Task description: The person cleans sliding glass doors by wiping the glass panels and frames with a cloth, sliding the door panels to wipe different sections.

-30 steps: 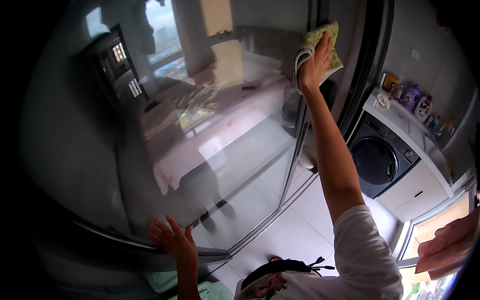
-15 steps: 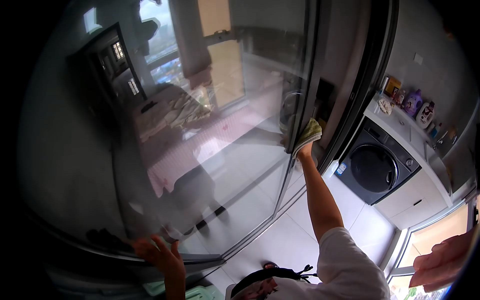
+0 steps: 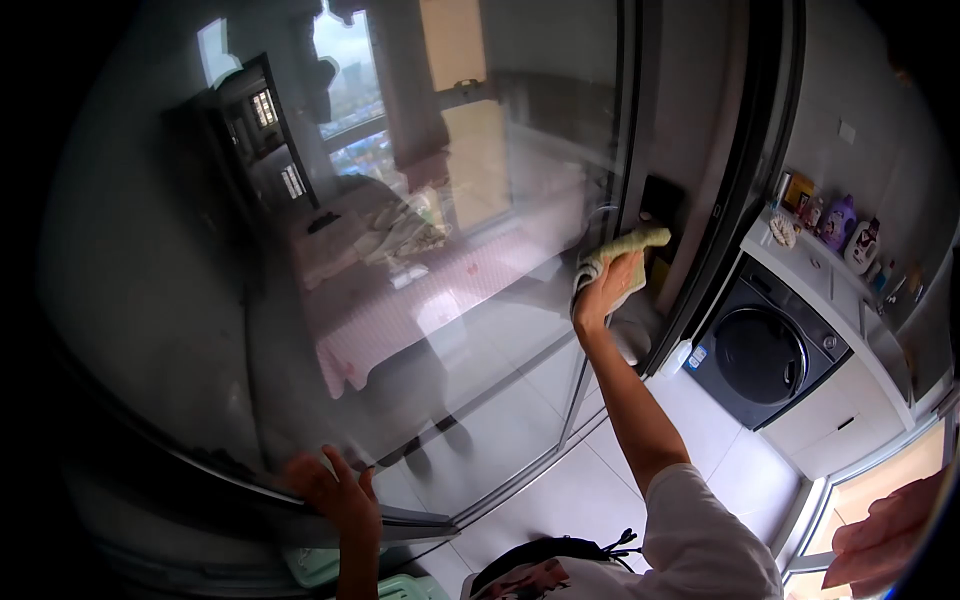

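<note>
Glass door (image 3: 470, 340): we see its broad pane left of the fingers of the right hand (image 3: 606, 287); a pink-covered bed (image 3: 450, 280) shows in it, reflected or seen through, we cannot tell which.
Upright frame (image 3: 627, 110): dark, running above and below the right fingers.
Front-loading washing machine (image 3: 760, 350): right of and lower than those fingers, well apart.
Wiping cloth (image 3: 636, 243): yellow-green, folded, under the right fingers and across the upright frame.
Right fingers: together, lightly bent, holding the cloth.
Left fingers: on the left hand (image 3: 338, 492), spread and apparently without any object, at the pane's lower edge; contact we cannot confirm.
Wiping step: we judge it to be the cleaning of the door's edge, partway along its height.
Next stroke: we expect it to call for even pressure, the cloth kept flat between fingers and frame.
</note>
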`<state>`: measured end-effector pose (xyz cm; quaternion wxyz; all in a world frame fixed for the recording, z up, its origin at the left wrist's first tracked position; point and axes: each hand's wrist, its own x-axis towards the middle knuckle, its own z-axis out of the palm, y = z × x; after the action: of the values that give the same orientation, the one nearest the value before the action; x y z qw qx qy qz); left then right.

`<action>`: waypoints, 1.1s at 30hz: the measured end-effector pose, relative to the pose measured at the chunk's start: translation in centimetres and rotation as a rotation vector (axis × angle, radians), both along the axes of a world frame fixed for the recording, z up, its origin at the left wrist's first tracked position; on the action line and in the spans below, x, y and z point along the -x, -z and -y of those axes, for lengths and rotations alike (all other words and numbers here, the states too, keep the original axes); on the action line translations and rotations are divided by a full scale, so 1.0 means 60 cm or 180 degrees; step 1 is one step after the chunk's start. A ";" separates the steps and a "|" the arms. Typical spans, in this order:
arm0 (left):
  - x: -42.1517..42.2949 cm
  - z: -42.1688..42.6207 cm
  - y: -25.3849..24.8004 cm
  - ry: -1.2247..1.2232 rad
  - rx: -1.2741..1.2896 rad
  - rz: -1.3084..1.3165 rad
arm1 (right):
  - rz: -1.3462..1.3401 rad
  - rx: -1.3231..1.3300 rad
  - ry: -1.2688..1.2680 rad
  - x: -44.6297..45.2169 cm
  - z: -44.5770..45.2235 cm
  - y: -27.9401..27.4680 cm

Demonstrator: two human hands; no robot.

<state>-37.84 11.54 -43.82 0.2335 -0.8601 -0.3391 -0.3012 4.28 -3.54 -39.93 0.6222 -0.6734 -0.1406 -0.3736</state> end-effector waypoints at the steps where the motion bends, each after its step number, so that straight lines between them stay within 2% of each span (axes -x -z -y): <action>1: -0.004 0.005 -0.005 0.0045 0.0031 0.0007 | 0.0047 0.0044 -0.0038 0.011 -0.003 -0.047; 5: -0.014 0.013 -0.005 0.0075 0.0318 0.0029 | 0.1291 0.0650 -0.0214 0.055 -0.019 -0.204; 9: -0.023 0.031 -0.024 0.0141 0.0368 0.0150 | 0.1898 0.0950 -0.0267 0.175 -0.071 -0.306; 12: -0.024 0.030 -0.018 0.0211 0.0329 0.0195 | 0.2374 0.1447 -0.0724 0.307 -0.106 -0.321; 15: -0.019 0.029 -0.006 0.0233 0.0357 0.0222 | 0.3221 0.2130 -0.1239 0.411 -0.144 -0.270; 16: -0.017 0.030 0.000 0.0294 0.0322 0.0254 | 0.3234 0.2122 -0.1228 0.418 -0.153 -0.251; 18: -0.011 0.028 -0.002 0.0377 0.0252 0.0264 | 0.4516 0.2497 -0.1024 0.425 -0.164 -0.238; 21: -0.017 0.027 -0.005 0.0435 0.0433 0.0207 | 0.4292 0.2495 -0.1016 0.359 -0.145 -0.286; 23: -0.019 0.026 -0.002 0.0351 0.0365 0.0145 | 0.3897 0.2497 -0.0518 0.320 -0.107 -0.364; 25: -0.020 0.026 0.001 0.0346 0.0344 0.0168 | 0.3564 0.2140 -0.0002 0.266 -0.084 -0.442; 27: -0.022 0.023 0.001 0.0344 0.0311 0.0176 | 0.3477 0.1512 0.0085 0.192 -0.075 -0.522; 29: -0.023 0.023 0.001 0.0316 0.0316 0.0186 | 0.3064 0.1211 0.0418 0.155 -0.050 -0.596; 31: -0.023 0.020 0.003 0.0345 0.0296 0.0192 | 0.2227 0.1025 0.0763 0.089 -0.038 -0.655; 33: -0.023 0.014 0.007 0.0342 0.0282 0.0238 | 0.1434 0.0591 0.0671 0.026 -0.021 -0.685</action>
<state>-36.43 10.71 -44.21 0.1659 -0.8747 -0.3139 -0.3299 2.74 -2.29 1.14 0.4684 -0.6384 -0.2383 -0.5623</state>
